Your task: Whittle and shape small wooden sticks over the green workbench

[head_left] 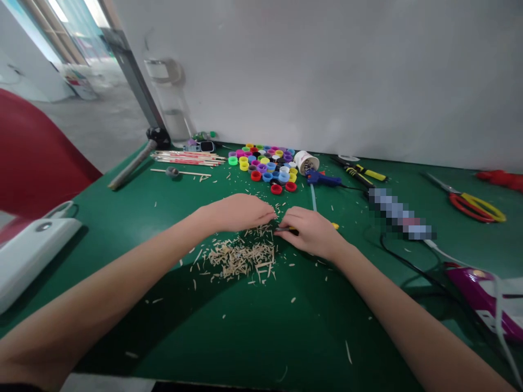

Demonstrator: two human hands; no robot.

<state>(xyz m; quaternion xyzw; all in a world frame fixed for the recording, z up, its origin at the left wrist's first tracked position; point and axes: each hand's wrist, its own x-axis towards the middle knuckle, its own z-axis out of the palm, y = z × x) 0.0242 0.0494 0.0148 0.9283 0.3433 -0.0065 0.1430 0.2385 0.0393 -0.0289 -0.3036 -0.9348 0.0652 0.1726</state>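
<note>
My left hand [245, 211] is closed, its fingertips pinched low over the green table. Whatever sits between those fingertips is too small or hidden to name. Close beside it, my right hand [306, 228] is wrapped round a craft knife [281, 230]. The knife's grey blade end points left towards the left fingertips, and a bit of yellow handle shows behind the hand. Under and in front of both hands lies a loose pile of thin wood shavings [239, 258], with more slivers scattered around it.
Colourful bottle caps [265, 163] spread along the back, beside a tipped white tub [306, 161] and a blue glue gun [322, 178]. Wooden sticks [188, 158] lie back left. Scissors [469, 201], cables and a purple device [482, 299] occupy the right; a white box [36, 261] stands left.
</note>
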